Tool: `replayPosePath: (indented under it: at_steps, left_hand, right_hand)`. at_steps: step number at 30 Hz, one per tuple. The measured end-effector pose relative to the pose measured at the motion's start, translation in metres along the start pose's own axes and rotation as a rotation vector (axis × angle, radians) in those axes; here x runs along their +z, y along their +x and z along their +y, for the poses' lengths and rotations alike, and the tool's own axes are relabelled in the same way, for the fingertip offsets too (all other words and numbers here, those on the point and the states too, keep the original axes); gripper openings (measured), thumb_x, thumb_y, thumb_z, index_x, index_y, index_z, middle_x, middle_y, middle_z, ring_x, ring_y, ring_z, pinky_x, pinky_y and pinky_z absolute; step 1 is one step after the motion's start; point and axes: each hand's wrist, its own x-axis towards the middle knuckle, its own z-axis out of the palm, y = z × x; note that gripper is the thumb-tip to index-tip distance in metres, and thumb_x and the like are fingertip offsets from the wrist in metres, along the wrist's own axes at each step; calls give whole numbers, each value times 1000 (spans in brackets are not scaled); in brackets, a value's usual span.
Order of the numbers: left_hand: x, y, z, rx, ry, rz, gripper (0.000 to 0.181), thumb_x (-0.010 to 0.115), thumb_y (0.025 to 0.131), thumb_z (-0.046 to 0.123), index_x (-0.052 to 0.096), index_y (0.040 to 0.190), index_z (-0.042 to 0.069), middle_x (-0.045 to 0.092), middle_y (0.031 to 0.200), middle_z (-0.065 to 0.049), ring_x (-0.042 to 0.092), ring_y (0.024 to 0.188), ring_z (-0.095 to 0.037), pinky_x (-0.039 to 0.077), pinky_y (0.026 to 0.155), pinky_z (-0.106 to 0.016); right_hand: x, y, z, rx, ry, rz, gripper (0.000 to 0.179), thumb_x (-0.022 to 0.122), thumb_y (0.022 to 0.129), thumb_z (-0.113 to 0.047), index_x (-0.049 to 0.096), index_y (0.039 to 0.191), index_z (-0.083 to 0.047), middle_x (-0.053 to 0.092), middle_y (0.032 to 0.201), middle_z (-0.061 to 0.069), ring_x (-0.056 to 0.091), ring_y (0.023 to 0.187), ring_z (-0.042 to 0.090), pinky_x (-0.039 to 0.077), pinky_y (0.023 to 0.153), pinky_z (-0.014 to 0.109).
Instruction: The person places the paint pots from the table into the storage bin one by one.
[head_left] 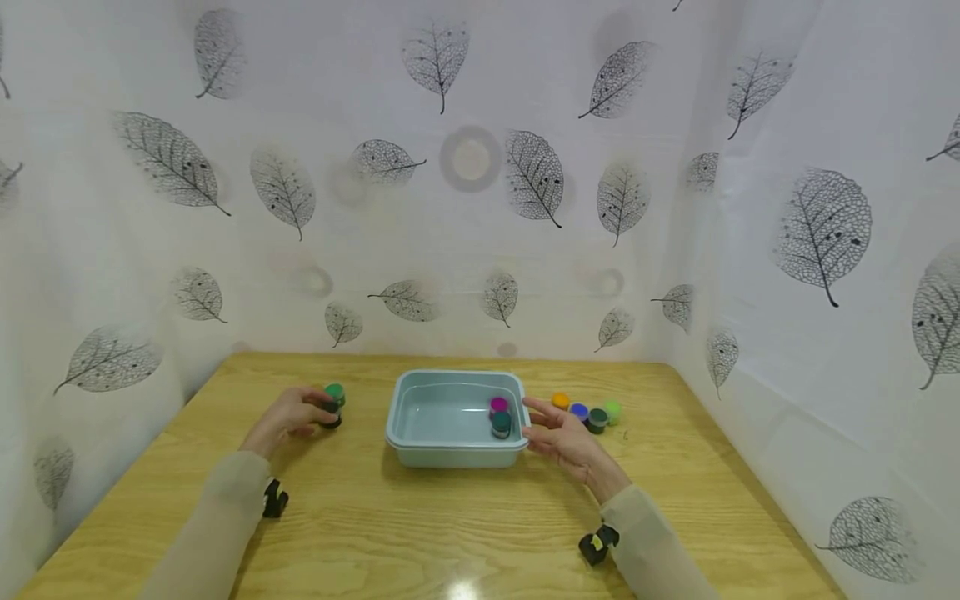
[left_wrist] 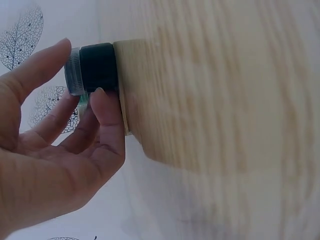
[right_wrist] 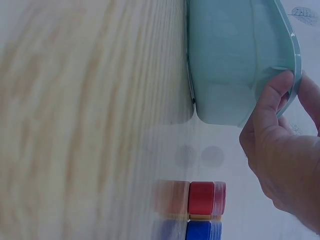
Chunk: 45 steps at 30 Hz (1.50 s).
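Observation:
My left hand [head_left: 288,419] pinches a small dark paint jar [left_wrist: 100,67] with a clear ribbed lid; it stands on the table at the left. Just behind that jar is a green-topped jar [head_left: 335,392], partly covered by the fingers. With my right hand [head_left: 572,446] I grip the right end rim of a pale blue-green plastic tub [head_left: 438,457] in the middle of the table. Inside the tub, at its right end, a magenta jar [head_left: 498,405] and a teal jar [head_left: 501,423] sit close together.
Right of the tub stand an orange jar [head_left: 560,401], a blue jar [head_left: 579,412], a dark green jar [head_left: 597,420] and a light green jar [head_left: 612,411]. A red jar [right_wrist: 201,198] shows in the right wrist view. Leaf-printed curtains [head_left: 472,250] surround the wooden table [head_left: 390,533].

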Motion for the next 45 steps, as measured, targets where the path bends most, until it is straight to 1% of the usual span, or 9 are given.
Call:
replayPosePath:
  at_steps: [8,14,21,24,27,30,33,40,45]
  left_hand:
    - [1,2,0,-13,23,-3,57,76,83,6,52,132,-9,51,134,-28,58,101,-22,57,73,-31]
    - [2,1,2,-20,20,-8,59,74,87,15,48,135,-10,48,136,-29,58,108,-26,57,78,-33]
    - [5,0,5,-34,-22,12,61,73,89,24,46,132,-9,58,118,-19,63,89,-18,59,74,-33]
    - [8,0,7,-24,-19,25,60,73,89,25,46,130,-9,58,111,-16,62,81,-16,60,70,-33]
    - [10,-1,9,3,-38,22,58,71,90,24,45,128,-11,55,116,-24,63,80,-16,61,72,-33]
    - [15,-1,12,24,-99,12,55,70,91,22,43,126,-11,49,126,-32,67,87,-18,61,79,-34]
    - [21,0,15,30,-142,27,53,70,92,23,43,125,-8,48,129,-34,69,88,-18,61,81,-35]
    - [32,4,19,54,-193,102,56,67,93,34,46,130,-2,58,126,-22,69,88,-12,59,82,-36]
    - [41,4,29,88,-226,134,62,67,92,41,46,134,0,65,118,-10,68,89,-11,59,83,-35]
  right_hand:
    - [1,0,-1,3,11,2,65,65,92,-3,38,151,-9,36,148,28,63,107,22,59,83,25]
    - [1,0,0,2,3,6,65,66,92,-3,38,150,-9,37,148,27,63,106,20,59,83,24]
    - [1,1,0,7,12,11,64,66,92,-4,39,150,-10,36,148,27,62,109,22,58,84,25]
    - [0,1,1,7,21,10,64,66,92,-3,39,150,-10,36,148,27,62,110,23,58,84,25]
    - [0,1,1,7,26,5,65,66,92,-3,39,150,-9,36,148,27,62,111,24,58,84,25]
    - [1,1,1,7,27,5,64,65,92,-2,39,150,-9,37,148,27,62,110,24,59,84,25]
    - [1,0,1,7,29,5,64,65,92,-2,39,150,-10,37,148,27,62,110,24,59,84,25]
    - [1,1,1,1,28,3,65,66,92,-2,39,150,-9,37,148,27,62,111,25,58,85,25]
    - [0,1,1,1,26,8,65,66,91,-3,39,150,-10,37,148,27,61,113,26,58,85,26]
